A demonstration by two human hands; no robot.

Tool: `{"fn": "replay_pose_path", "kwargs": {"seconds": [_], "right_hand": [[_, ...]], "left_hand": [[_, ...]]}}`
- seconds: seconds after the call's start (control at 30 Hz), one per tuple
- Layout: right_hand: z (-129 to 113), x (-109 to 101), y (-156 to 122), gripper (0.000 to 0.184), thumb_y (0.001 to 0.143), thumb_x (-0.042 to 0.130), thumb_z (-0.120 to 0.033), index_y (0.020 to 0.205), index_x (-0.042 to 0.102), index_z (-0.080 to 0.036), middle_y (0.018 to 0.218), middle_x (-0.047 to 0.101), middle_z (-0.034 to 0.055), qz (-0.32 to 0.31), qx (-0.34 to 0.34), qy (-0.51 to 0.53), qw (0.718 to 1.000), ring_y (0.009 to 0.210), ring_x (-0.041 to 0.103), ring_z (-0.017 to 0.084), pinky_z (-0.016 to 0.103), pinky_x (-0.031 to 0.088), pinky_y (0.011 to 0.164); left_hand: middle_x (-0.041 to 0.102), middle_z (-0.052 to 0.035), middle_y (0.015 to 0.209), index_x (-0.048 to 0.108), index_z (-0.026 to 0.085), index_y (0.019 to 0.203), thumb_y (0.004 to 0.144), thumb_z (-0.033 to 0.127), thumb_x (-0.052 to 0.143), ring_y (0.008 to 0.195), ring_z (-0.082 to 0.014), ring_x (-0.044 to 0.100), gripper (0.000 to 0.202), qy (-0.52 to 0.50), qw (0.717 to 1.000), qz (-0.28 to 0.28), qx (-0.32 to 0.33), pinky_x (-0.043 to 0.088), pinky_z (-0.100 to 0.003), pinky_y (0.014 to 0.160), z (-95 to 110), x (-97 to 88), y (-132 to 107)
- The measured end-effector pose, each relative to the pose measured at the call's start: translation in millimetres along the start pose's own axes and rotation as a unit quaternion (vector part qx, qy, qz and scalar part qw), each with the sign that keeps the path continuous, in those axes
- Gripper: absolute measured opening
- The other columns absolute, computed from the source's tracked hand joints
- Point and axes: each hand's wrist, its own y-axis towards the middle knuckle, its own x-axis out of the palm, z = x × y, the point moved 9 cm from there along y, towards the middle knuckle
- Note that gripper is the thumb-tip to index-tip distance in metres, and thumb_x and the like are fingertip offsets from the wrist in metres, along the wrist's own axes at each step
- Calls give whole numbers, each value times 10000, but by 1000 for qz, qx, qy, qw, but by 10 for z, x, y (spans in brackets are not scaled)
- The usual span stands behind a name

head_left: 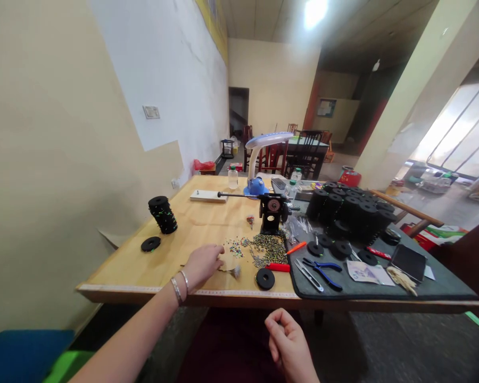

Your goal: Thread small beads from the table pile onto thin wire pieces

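My left hand (203, 264), with bangles at the wrist, reaches onto the wooden table (183, 229). Its fingers are curled down on a small brownish scrap with a tuft (230, 267), beside a heap of small beads and metal bits (263, 247). Below the table's front edge, my right hand (287, 340) hangs with fingers curled in a loose pinch; what it holds, if anything, is hidden. A black winding device with a long rod (272, 210) stands behind the heap. One flat black disc (265, 279) lies near the front edge.
A stack of black discs (162, 214) and a single disc (150, 244) sit at the left. On the grey mat (443, 284): several black spools (351, 210), blue pliers (323, 268), tweezers, banknote, dark phone (409, 261). A blue-white desk lamp (259, 159) and bottles stand behind.
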Motion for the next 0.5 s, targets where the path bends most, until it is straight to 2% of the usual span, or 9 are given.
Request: {"fn": "replay_pose_path", "kwargs": {"seconds": [0.07, 0.17, 0.23, 0.3, 0.37, 0.5], "right_hand": [[28, 1, -15, 472, 676, 658, -627, 724, 461, -201, 388, 509, -76, -3, 22, 5, 1000, 269, 306, 36, 135, 139, 288], [-23, 5, -33, 451, 672, 690, -589, 740, 496, -188, 715, 699, 58, -8, 14, 13, 1000, 420, 559, 104, 128, 266, 291], [-81, -11, -41, 422, 663, 720, -551, 727, 542, -173, 960, 699, 116, -4, -2, 13, 1000, 605, 651, 162, 153, 377, 352], [-116, -42, -45, 399, 649, 741, -528, 695, 581, -166, 1097, 661, 131, 4, -13, 8, 1000, 751, 660, 205, 194, 456, 440], [-114, -79, -45, 384, 636, 755, -517, 657, 598, -167, 1127, 649, 126, 11, -15, 4, 1000, 846, 639, 234, 232, 497, 522], [-33, -153, -36, 371, 632, 756, -521, 649, 620, -176, 1027, 682, 111, 17, -14, 4, 1000, 893, 608, 251, 254, 509, 571]], "left_hand": [[710, -117, 892, 681, 176, 911, 732, 215, 616, 880, -274, 613, 195, 9, 1000, -1, 12, 406, -374, 778, 54, 6, 45], [710, -117, 907, 693, 187, 895, 742, 256, 629, 971, -300, 564, 179, 16, 999, 16, 36, 343, -436, 876, 206, -22, 118], [707, -99, 911, 691, 198, 887, 775, 269, 608, 982, -284, 547, 157, 11, 998, 22, 58, 329, -425, 895, 353, -7, 183], [700, -70, 908, 685, 206, 881, 790, 253, 596, 953, -248, 550, 135, 1, 996, 16, 87, 358, -370, 868, 520, 61, 259], [682, -57, 922, 684, 209, 865, 783, 206, 598, 945, -227, 548, 120, -4, 993, 7, 114, 377, -333, 844, 670, 161, 338], [637, -94, 947, 689, 191, 838, 782, 154, 581, 955, -249, 526, 127, 6, 990, -5, 143, 379, -352, 826, 818, 333, 490]]}}
